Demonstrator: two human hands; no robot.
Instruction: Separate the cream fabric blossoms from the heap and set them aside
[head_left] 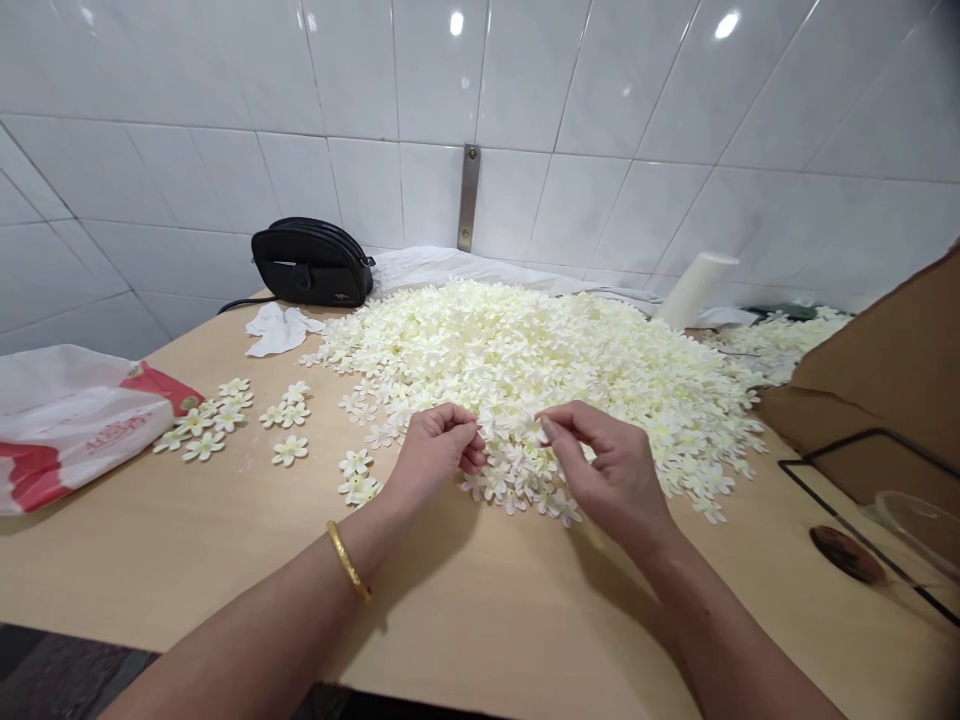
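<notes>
A big heap of cream-white fabric flowers [540, 370] covers the middle of a light wooden table [225, 540]. My left hand [435, 455], with a gold bangle on its wrist, is curled shut at the heap's near edge, its fingertips pinching a small clump of flowers [506, 425]. My right hand [611, 470] pinches the same clump from the other side with thumb and forefinger. Several single flowers [225, 415] lie spread out on the table to the left of my hands.
A red and white plastic bag [67, 420] lies at the left edge. At the back stand a black pouch [311, 262], a crumpled tissue [281, 328] and a white roll [694, 288]. A cardboard box [885, 380] and a black wire frame [877, 500] sit right.
</notes>
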